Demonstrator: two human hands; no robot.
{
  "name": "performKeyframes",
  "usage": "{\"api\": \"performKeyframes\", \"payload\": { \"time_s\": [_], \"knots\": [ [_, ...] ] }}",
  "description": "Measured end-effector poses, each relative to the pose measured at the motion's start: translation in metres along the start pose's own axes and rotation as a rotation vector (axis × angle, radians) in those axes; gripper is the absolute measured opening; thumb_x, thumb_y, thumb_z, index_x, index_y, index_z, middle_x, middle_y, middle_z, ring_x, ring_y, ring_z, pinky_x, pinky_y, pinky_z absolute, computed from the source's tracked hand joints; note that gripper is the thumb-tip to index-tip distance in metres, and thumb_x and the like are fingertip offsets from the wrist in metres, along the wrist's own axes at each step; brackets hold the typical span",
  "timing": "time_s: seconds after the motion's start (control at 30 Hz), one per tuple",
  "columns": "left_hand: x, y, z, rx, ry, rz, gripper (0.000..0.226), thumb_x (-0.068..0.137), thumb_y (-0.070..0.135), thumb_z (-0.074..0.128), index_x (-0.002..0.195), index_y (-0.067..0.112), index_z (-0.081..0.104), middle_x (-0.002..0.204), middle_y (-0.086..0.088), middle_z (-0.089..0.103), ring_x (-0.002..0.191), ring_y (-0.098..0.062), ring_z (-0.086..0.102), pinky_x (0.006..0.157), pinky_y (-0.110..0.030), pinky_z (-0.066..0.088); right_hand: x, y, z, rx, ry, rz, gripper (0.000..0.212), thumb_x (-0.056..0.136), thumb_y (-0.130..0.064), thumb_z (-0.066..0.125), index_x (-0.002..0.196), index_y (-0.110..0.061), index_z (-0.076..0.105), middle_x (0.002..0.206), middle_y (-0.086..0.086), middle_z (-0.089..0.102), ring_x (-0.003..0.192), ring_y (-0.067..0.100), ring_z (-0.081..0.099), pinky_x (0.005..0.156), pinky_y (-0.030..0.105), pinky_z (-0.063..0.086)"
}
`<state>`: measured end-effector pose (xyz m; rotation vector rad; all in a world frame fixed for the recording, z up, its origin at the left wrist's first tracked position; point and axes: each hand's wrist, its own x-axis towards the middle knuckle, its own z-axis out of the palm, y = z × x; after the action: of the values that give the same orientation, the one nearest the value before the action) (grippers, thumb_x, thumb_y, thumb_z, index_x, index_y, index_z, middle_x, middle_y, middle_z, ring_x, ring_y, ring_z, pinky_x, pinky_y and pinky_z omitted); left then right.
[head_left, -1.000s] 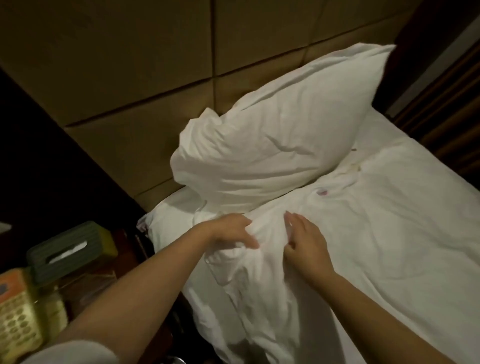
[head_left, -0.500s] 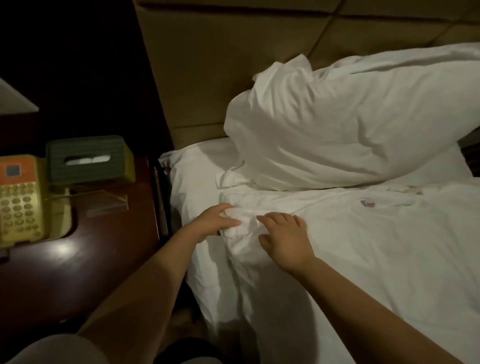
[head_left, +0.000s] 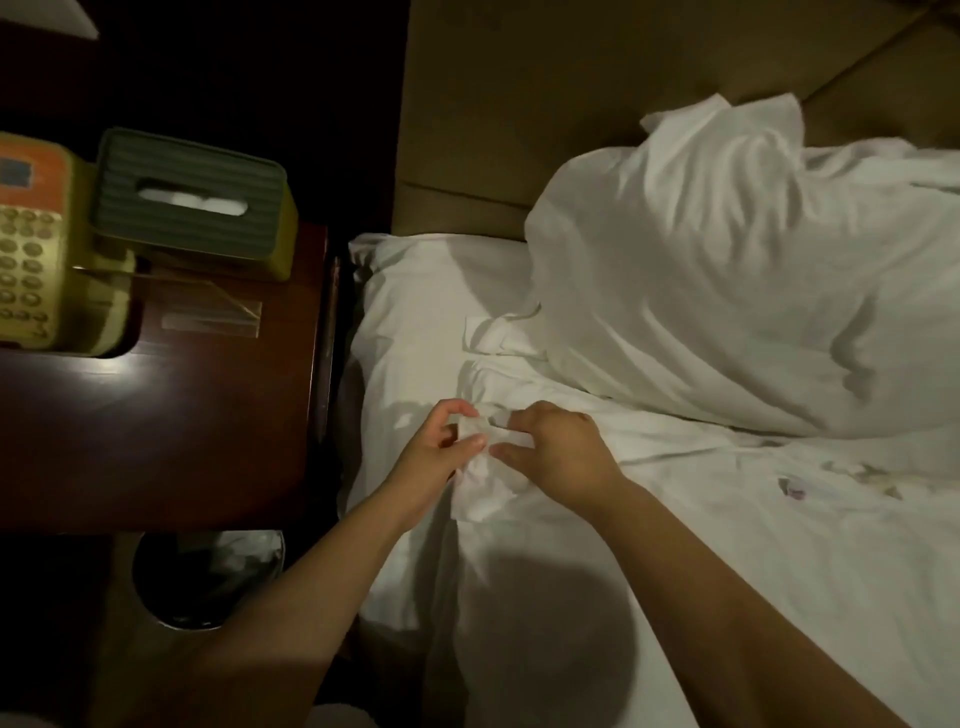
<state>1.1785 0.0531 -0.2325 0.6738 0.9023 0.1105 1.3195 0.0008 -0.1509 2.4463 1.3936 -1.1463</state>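
Big white bed (head_left: 779, 597) across the right side, left edge tight against a dark wooden bench (head_left: 182, 415), barely a gap between. Fat pillow (head_left: 727, 291) slumped at the far end against the headboard (head_left: 519, 104), just beyond the hands.

Duvet corner (head_left: 483, 473) bunched up near the bed's left edge, on the near side of the pillow, gripped from both sides. Left hand (head_left: 436, 452) on its left, thumb and forefinger pinching the fabric. Right hand (head_left: 561, 452) on its right, fingers curled into the cloth. Both equally close, both touching it.

Long fold trailing from the corner toward the near side, roughly along the bed edge. Probably straightening that corner next, best tugged far and left. Loads of open sheet to the right. Much tighter on the left, with the bench edge there and a bin (head_left: 208, 577) down below. Loose pillow flap close on the far side, easy to snag.
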Motion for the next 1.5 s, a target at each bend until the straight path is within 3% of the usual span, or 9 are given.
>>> {"api": "performKeyframes", "payload": {
  "time_s": [0.2, 0.4, 0.5, 0.63, 0.73, 0.8, 0.97, 1.23, 1.5],
  "knots": [
    [0.006, -0.001, 0.014, -0.049, -0.090, -0.076, 0.073, 0.066, 0.040, 0.076, 0.130, 0.029, 0.045, 0.122, -0.003, 0.063, 0.111, -0.019, 0.062, 0.097, -0.039, 0.049, -0.002, 0.013, -0.016, 0.318, -0.049, -0.025, 0.007, 0.087, -0.036, 0.066, 0.082, -0.035, 0.061, 0.095, -0.006, 0.059, 0.090, 0.013, 0.058, 0.084, 0.026, 0.045],
    [0.002, -0.001, 0.020, -0.025, 0.134, -0.004, 0.031, 0.083, 0.009, 0.070, 0.108, 0.022, 0.061, 0.109, -0.007, 0.068, 0.101, -0.024, 0.065, 0.091, -0.043, 0.053, 0.014, 0.005, -0.023, 0.065, -0.214, 0.017, 0.023, 0.086, -0.034, 0.064, 0.072, -0.029, 0.048, 0.078, -0.007, 0.057, 0.074, 0.009, 0.051, 0.067, 0.021, 0.040],
    [0.000, 0.007, 0.024, -0.026, 0.118, 0.045, 0.032, 0.076, 0.002, 0.073, 0.100, 0.020, 0.062, 0.099, -0.005, 0.068, 0.092, -0.022, 0.065, 0.081, -0.037, 0.055, 0.010, 0.008, -0.020, 0.106, -0.138, 0.023, 0.014, 0.085, -0.024, 0.065, 0.092, -0.019, 0.053, 0.076, -0.004, 0.059, 0.073, 0.016, 0.056, 0.066, 0.023, 0.042],
    [0.005, 0.020, 0.025, -0.051, 0.096, 0.070, 0.029, 0.075, -0.003, 0.073, 0.098, 0.009, 0.061, 0.091, -0.005, 0.065, 0.087, -0.020, 0.061, 0.080, -0.033, 0.051, 0.009, 0.003, -0.020, 0.226, -0.193, 0.057, 0.055, 0.087, -0.030, 0.066, 0.134, -0.028, 0.036, 0.094, -0.003, 0.064, 0.091, 0.017, 0.063, 0.077, 0.026, 0.046],
    [0.009, 0.043, 0.030, -0.079, 0.015, 0.154, 0.037, 0.057, 0.017, 0.084, 0.090, 0.019, 0.068, 0.086, 0.000, 0.065, 0.083, -0.015, 0.060, 0.078, -0.028, 0.050, 0.004, 0.005, -0.042, 0.295, -0.104, -0.011, 0.010, 0.092, -0.038, 0.059, 0.092, -0.028, 0.061, 0.076, -0.009, 0.065, 0.074, 0.004, 0.059, 0.070, 0.027, 0.041],
    [0.014, 0.060, 0.035, -0.055, -0.054, 0.209, 0.024, 0.057, 0.022, 0.079, 0.074, 0.025, 0.063, 0.076, 0.003, 0.062, 0.075, -0.010, 0.057, 0.069, -0.022, 0.047, 0.002, 0.007, -0.056, 0.429, 0.000, -0.014, 0.023, 0.092, -0.038, 0.058, 0.081, -0.019, 0.065, 0.070, -0.004, 0.065, 0.071, 0.011, 0.060, 0.071, 0.031, 0.044],
    [0.048, 0.036, 0.013, 0.114, 0.026, -0.005, 0.008, 0.096, 0.023, 0.052, 0.097, 0.028, 0.057, 0.100, 0.005, 0.064, 0.100, -0.016, 0.061, 0.088, -0.027, 0.049, 0.040, 0.019, -0.013, 0.114, 0.018, 0.093, 0.025, 0.098, -0.032, 0.048, 0.102, -0.011, 0.062, 0.090, 0.005, 0.066, 0.090, 0.026, 0.060, 0.078, 0.033, 0.040],
    [0.079, 0.000, 0.007, 0.569, 0.325, 0.022, 0.030, 0.094, 0.027, 0.055, 0.118, 0.009, 0.052, 0.103, 0.002, 0.054, 0.091, -0.013, 0.051, 0.078, -0.023, 0.037, 0.090, 0.041, 0.037, -0.103, -0.001, 0.126, 0.042, 0.096, -0.033, 0.051, 0.131, -0.011, 0.052, 0.136, 0.006, 0.046, 0.127, 0.024, 0.041, 0.107, 0.030, 0.029],
    [0.077, 0.005, -0.003, 0.294, 0.212, -0.093, 0.029, 0.086, 0.013, 0.067, 0.114, 0.007, 0.060, 0.109, -0.006, 0.066, 0.101, -0.024, 0.063, 0.093, -0.036, 0.050, 0.085, 0.025, 0.016, 0.066, -0.224, 0.188, 0.063, 0.083, -0.054, 0.063, 0.126, -0.016, 0.037, 0.116, 0.002, 0.059, 0.110, 0.025, 0.057, 0.092, 0.036, 0.042]
  ]
}}
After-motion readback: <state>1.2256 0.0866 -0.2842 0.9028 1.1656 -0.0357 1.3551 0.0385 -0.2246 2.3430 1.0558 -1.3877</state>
